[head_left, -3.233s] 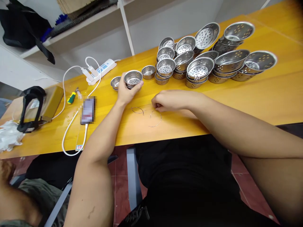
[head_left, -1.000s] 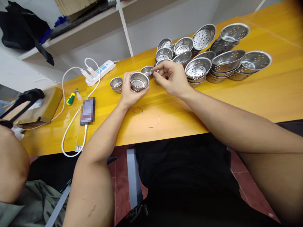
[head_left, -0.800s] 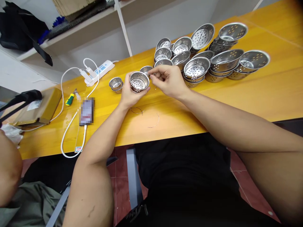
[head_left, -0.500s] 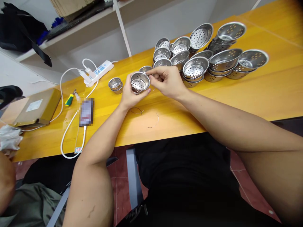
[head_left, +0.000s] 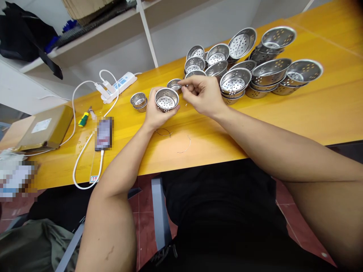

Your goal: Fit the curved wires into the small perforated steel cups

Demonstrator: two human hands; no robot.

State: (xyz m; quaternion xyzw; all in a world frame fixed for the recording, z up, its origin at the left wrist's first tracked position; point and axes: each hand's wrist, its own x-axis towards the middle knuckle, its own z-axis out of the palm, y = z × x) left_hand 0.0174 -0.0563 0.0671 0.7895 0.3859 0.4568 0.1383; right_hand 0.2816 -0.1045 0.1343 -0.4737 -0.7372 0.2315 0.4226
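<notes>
My left hand [head_left: 153, 115] is wrapped round a small perforated metal cup [head_left: 166, 101], its mouth tilted up toward me. Just right of its rim, my right hand [head_left: 204, 96] is pinched, thumb against index finger; whatever is between the fingertips is too fine to make out. A tiny bright speck shows under those fingers. Behind the two hands stands another small perforated cup [head_left: 174, 84], partly covered. On the table below the held cup lie a dark thin wire loop [head_left: 163, 132] and a curved piece of fine wire [head_left: 189, 143].
Stacked larger perforated cups [head_left: 235, 80] fill the table's back right. Two nested small cups [head_left: 138, 101] stand left of my hand. Further left are a charging phone [head_left: 103, 134], a power strip [head_left: 120, 86], a green-yellow screwdriver [head_left: 83, 119] and a cardboard box [head_left: 45, 128].
My right fingertips have drawn slightly away from the rim of the cup, which has shifted a little left and down. At far left, a neighbour's arm has left view and a blurred-out object has appeared.
</notes>
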